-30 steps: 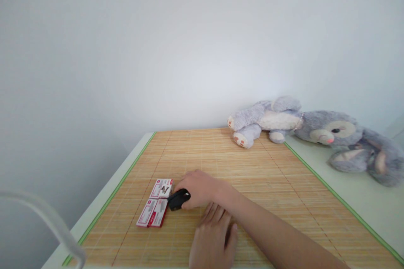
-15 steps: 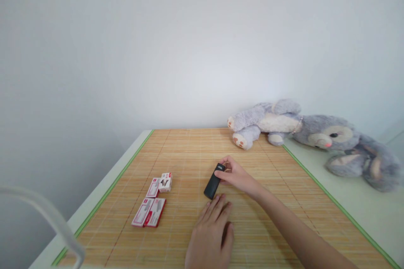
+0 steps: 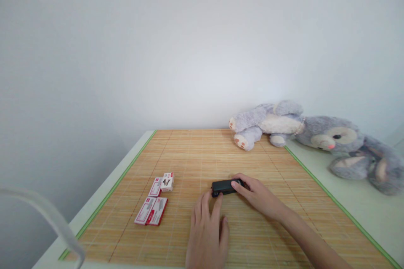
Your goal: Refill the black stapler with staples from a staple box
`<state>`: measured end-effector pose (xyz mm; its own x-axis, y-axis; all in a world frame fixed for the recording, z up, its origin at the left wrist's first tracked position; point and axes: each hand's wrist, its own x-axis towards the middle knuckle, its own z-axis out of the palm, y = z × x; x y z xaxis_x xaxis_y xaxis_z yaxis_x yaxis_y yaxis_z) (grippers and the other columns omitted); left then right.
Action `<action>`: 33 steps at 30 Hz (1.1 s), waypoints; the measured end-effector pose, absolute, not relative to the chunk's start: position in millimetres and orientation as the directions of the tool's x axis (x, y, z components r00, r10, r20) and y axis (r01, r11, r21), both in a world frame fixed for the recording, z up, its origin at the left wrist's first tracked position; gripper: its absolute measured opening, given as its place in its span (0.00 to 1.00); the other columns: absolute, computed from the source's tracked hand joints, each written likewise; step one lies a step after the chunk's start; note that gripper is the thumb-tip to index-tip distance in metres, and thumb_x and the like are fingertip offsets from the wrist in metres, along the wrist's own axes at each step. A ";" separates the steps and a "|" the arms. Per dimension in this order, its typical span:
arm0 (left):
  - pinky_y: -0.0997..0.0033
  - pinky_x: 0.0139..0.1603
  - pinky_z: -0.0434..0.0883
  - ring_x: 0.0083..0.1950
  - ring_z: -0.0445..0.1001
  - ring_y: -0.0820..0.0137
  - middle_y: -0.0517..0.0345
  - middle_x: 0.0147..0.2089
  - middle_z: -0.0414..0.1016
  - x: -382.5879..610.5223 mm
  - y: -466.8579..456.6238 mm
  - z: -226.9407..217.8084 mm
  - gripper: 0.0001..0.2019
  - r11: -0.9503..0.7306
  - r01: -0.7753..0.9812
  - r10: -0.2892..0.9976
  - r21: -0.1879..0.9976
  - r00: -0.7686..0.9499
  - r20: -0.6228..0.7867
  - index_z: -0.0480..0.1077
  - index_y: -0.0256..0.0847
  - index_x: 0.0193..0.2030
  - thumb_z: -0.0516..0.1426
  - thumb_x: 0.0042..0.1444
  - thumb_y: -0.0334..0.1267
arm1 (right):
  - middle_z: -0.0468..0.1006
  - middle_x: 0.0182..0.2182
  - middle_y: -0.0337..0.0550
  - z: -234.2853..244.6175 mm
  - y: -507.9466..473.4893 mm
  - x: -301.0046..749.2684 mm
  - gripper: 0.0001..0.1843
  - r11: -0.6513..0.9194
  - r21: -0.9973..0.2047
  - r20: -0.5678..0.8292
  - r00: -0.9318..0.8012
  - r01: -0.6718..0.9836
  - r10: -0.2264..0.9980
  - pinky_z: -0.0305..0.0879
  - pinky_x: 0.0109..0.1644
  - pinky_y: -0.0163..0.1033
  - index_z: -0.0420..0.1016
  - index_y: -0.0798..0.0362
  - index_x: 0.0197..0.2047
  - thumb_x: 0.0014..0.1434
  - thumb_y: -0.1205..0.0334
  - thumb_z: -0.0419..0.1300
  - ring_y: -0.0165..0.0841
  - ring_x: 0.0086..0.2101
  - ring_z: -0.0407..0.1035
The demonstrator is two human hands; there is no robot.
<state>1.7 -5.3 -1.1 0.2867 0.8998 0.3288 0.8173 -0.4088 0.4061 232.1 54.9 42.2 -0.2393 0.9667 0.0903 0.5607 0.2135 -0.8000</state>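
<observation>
A small black stapler (image 3: pixel 223 187) lies crosswise on the bamboo mat (image 3: pixel 195 155). My right hand (image 3: pixel 257 195) pinches its right end between fingers and thumb. My left hand (image 3: pixel 206 231) lies flat on the mat with fingers stretched out, and its fingertips touch the stapler's left end. Several small red and white staple boxes (image 3: pixel 156 201) sit on the mat to the left, apart from both hands; one of them (image 3: pixel 167 182) stands slightly raised at the far end of the group.
A grey plush rabbit (image 3: pixel 315 132) lies along the back right of the white table (image 3: pixel 362 201), partly on the mat. A white curved tube (image 3: pixel 47 214) crosses the lower left corner. A plain white wall stands behind.
My right hand lifted the stapler away from the staple boxes, carried it to the mat's middle and laid it crosswise. My left hand slid forward until its fingertips met the stapler.
</observation>
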 end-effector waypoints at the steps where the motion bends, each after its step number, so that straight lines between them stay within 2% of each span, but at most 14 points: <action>1: 0.38 0.72 0.67 0.76 0.60 0.50 0.49 0.77 0.60 2.7 -5.0 -1.6 0.28 -0.400 0.836 0.901 0.377 0.283 0.328 0.61 0.52 0.75 0.52 0.70 0.38 | 0.84 0.44 0.41 44.3 55.7 231.6 0.23 0.222 -0.786 0.085 -0.254 0.577 0.963 0.68 0.50 0.45 0.78 0.45 0.51 0.73 0.37 0.53 0.41 0.44 0.76; 7: 0.40 0.76 0.60 0.79 0.55 0.53 0.56 0.78 0.60 6.8 -2.4 -2.5 0.27 -0.401 0.861 0.896 0.313 0.297 0.331 0.59 0.55 0.76 0.52 0.72 0.48 | 0.84 0.46 0.44 45.9 57.4 230.4 0.25 0.242 -0.696 0.057 -0.284 0.677 0.957 0.69 0.51 0.45 0.77 0.45 0.52 0.75 0.37 0.48 0.42 0.45 0.78; 13: 0.41 0.77 0.58 0.80 0.55 0.55 0.56 0.79 0.59 8.1 -2.8 -3.8 0.27 -0.391 0.867 0.899 0.308 0.289 0.329 0.59 0.52 0.76 0.50 0.73 0.50 | 0.84 0.47 0.46 47.9 53.5 230.8 0.25 0.281 -0.600 0.065 -0.305 0.749 0.950 0.69 0.54 0.47 0.79 0.43 0.57 0.75 0.39 0.48 0.44 0.47 0.78; 16: 0.40 0.77 0.59 0.79 0.56 0.55 0.57 0.78 0.60 9.0 -2.7 -3.4 0.27 -0.385 0.869 0.901 0.312 0.281 0.330 0.59 0.54 0.76 0.50 0.73 0.51 | 0.82 0.50 0.49 56.1 55.0 229.0 0.25 0.313 -0.553 0.104 -0.308 0.772 0.946 0.69 0.55 0.49 0.78 0.42 0.63 0.74 0.39 0.52 0.46 0.50 0.76; 19: 0.40 0.77 0.59 0.79 0.57 0.55 0.54 0.77 0.62 9.5 -2.9 -3.7 0.28 -0.381 0.865 0.904 0.326 0.275 0.328 0.60 0.52 0.76 0.51 0.72 0.51 | 0.78 0.52 0.49 64.6 62.4 220.1 0.26 0.377 -0.514 0.161 -0.345 0.771 0.925 0.66 0.59 0.51 0.76 0.41 0.65 0.69 0.41 0.61 0.47 0.54 0.71; 21: 0.39 0.77 0.59 0.79 0.56 0.54 0.53 0.77 0.63 9.1 -2.9 -4.9 0.27 -0.383 0.864 0.904 0.328 0.276 0.328 0.62 0.50 0.75 0.51 0.72 0.50 | 0.77 0.53 0.47 68.6 70.4 209.0 0.25 0.441 -0.497 0.191 -0.402 0.747 0.896 0.64 0.62 0.50 0.78 0.41 0.63 0.65 0.46 0.68 0.46 0.56 0.69; 23: 0.37 0.76 0.59 0.79 0.56 0.52 0.51 0.77 0.63 8.3 -2.4 -6.4 0.26 -0.393 0.862 0.901 0.321 0.290 0.323 0.63 0.48 0.74 0.51 0.72 0.48 | 0.77 0.52 0.45 71.6 79.1 196.0 0.20 0.496 -0.484 0.208 -0.456 0.721 0.865 0.63 0.62 0.49 0.82 0.43 0.55 0.60 0.51 0.73 0.45 0.55 0.68; 27: 0.34 0.75 0.59 0.78 0.57 0.50 0.51 0.77 0.62 6.5 -0.5 -8.5 0.26 -0.408 0.851 0.898 0.332 0.308 0.314 0.62 0.49 0.74 0.52 0.71 0.45 | 0.78 0.47 0.45 82.0 89.6 181.8 0.12 0.557 -0.470 0.240 -0.509 0.684 0.827 0.65 0.58 0.49 0.83 0.48 0.40 0.54 0.59 0.77 0.45 0.52 0.69; 29: 0.33 0.75 0.59 0.78 0.58 0.50 0.52 0.78 0.61 6.2 0.1 -8.4 0.27 -0.404 0.848 0.898 0.344 0.297 0.323 0.61 0.51 0.75 0.52 0.71 0.44 | 0.77 0.49 0.45 92.0 88.7 188.3 0.11 0.569 -0.479 0.264 -0.508 0.669 0.820 0.65 0.59 0.50 0.81 0.48 0.40 0.56 0.59 0.75 0.45 0.52 0.69; 33: 0.31 0.74 0.59 0.79 0.56 0.49 0.54 0.79 0.58 6.9 0.2 -6.5 0.29 -0.402 0.852 0.900 0.335 0.301 0.315 0.58 0.53 0.77 0.52 0.71 0.43 | 0.75 0.55 0.46 114.4 76.1 227.7 0.11 0.554 -0.523 0.311 -0.460 0.648 0.832 0.64 0.63 0.50 0.79 0.46 0.47 0.63 0.55 0.69 0.44 0.56 0.69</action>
<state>6.9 0.2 -6.5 0.3009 0.9000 0.3154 0.8520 -0.4023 0.3352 227.7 76.1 114.4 -0.4599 0.8319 0.3106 0.6484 0.5536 -0.5226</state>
